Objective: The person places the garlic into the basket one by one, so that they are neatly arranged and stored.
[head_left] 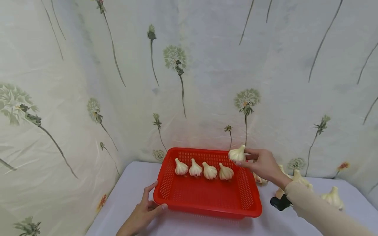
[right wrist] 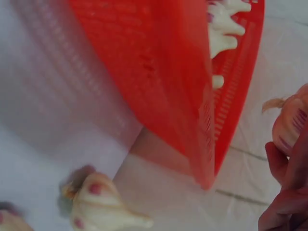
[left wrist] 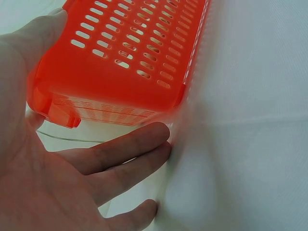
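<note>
The right hand (head_left: 261, 162) pinches a garlic bulb (head_left: 236, 154) at the red basket (head_left: 206, 208)'s far right corner, probably best lowered gently beside the four bulbs (head_left: 196, 168) inside, while the left hand (head_left: 141, 209), fingers spread, lightly steadies the near left corner.

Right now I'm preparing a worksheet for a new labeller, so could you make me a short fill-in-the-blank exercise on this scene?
1. The colour of the basket is ____.
2. The garlic bulbs lying inside the basket number ____.
3. While the left hand is at the basket's edge, another bulb is pinched in the person's ____ hand.

Missing words: red; four; right.
</note>
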{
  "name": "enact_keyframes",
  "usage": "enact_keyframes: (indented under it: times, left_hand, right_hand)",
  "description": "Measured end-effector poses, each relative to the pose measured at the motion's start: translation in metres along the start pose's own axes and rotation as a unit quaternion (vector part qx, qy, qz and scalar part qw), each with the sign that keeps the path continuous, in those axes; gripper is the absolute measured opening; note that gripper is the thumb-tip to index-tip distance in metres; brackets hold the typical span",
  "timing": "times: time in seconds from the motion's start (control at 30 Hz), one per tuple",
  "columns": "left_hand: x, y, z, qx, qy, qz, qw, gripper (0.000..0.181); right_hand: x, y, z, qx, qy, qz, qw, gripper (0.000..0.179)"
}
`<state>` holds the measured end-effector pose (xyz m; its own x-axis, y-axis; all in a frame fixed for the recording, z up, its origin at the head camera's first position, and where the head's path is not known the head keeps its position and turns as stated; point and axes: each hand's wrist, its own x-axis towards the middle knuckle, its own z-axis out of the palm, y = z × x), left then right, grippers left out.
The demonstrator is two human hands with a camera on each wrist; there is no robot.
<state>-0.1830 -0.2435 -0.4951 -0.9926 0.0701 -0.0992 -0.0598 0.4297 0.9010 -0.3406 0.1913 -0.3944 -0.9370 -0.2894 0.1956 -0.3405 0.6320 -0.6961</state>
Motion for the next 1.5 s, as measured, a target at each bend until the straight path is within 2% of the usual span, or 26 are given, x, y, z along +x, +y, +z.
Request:
enact_keyframes:
  times: [0.2,0.43,0.67,0.83,1.07,1.3,1.5]
  left_hand:
    - [-0.001,-0.002,-0.002,-0.001,-0.002,0.018,0.9998,0.086]
    - [0.0,-0.002,-0.002,-0.002,-0.004,0.016,0.9999,0.087]
    - [0.0,0.001,-0.001,-0.006,-0.014,0.019,0.9997,0.087]
    - [0.001,0.0,-0.001,-0.005,-0.012,0.015,0.9998,0.089]
    - [0.001,0.0,-0.003,-0.002,-0.008,0.008,0.9999,0.09]
    - [0.001,0.0,-0.004,0.001,-0.008,0.008,0.9999,0.089]
    - [0.001,-0.001,-0.004,0.004,-0.008,0.006,0.9999,0.092]
  right_hand:
    - [0.02,-0.015,0.024,0.021,-0.022,-0.052,0.9982,0.067]
    - [0.04,-0.039,0.054,0.062,-0.072,-0.045,0.9945,0.068]
    - [0.054,-0.048,0.084,0.067,-0.077,-0.086,0.991,0.055]
    - [0.06,-0.053,0.097,0.096,-0.101,-0.081,0.987,0.059]
    - [0.065,-0.055,0.114,0.088,-0.112,-0.077,0.9868,0.059]
    - [0.068,-0.058,0.127,0.064,-0.123,-0.096,0.9856,0.05]
    - [0.069,-0.061,0.135,0.063,-0.142,-0.067,0.9856,0.057]
